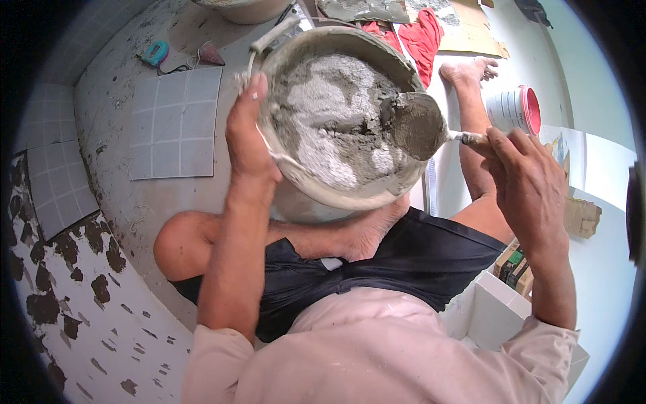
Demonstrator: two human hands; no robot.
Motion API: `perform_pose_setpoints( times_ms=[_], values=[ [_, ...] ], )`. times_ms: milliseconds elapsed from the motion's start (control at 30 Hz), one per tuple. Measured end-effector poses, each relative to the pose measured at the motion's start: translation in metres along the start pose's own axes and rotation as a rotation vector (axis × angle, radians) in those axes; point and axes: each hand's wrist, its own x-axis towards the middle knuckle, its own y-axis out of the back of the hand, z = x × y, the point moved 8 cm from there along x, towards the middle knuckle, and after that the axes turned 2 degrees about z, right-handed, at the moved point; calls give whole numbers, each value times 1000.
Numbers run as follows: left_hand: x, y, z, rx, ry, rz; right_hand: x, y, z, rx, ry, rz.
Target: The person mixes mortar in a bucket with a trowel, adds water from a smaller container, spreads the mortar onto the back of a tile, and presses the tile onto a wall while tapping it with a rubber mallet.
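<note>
A round bucket point(304, 176) of grey mortar point(330, 101) is tilted toward me above my crossed leg. Pale dry powder lies in patches over the darker wet mix. My left hand point(250, 131) grips the bucket's left rim, thumb up along the outside. In my right hand point(528, 165) is the handle of a rounded trowel point(416, 126), fingers wrapped round it. The trowel's blade rests at the right side of the bucket, smeared with mortar, its edge against the mix.
A square grey tile point(176, 124) lies on the floor to the left, near a turquoise tape measure point(156, 52). Behind the bucket are a red cloth point(422, 44) and cardboard point(479, 30). A pinkish-red tub point(517, 110) lies right of my foot; a small box point(515, 271) sits nearer.
</note>
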Motion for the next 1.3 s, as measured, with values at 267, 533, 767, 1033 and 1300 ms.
perform_pose_setpoints(
  times_ms=[267,533,767,1033,1300],
  values=[
    [31,-10,6,43,154,-142,29,14,0,184,98,-366],
    [33,7,3,-41,172,-85,51,-8,-40,503,38,-567],
    [35,-2,0,-140,138,-88,75,-58,-85,475,157,-678],
    [35,4,-2,-96,120,-105,35,-42,-101,333,229,-393],
    [37,10,-4,-178,144,-142,28,25,-77,159,250,-242]
  ],
)
